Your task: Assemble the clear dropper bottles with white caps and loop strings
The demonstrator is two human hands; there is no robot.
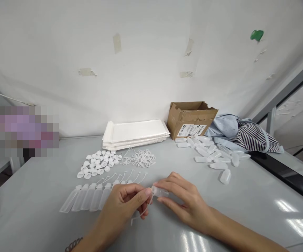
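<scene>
A small translucent plastic bottle (162,192) lies on its side between the fingers of my right hand (187,201), its neck pointing left. My left hand (127,204) pinches a thin white plastic strap (149,204) at the bottle's neck, and the strap's tail hangs below the fingers. Left of my hands, several bottles (90,197) lie in a row with straps on their necks, partly hidden by my left hand. Beyond them are a heap of white caps (99,162) and a tangle of loose straps (142,158).
Loose bottles (221,160) are scattered at the back right, before a cardboard box (193,120). A stack of white padded envelopes (137,131) stands by the wall. Striped cloth (256,138) and a long black object (285,175) lie at the right.
</scene>
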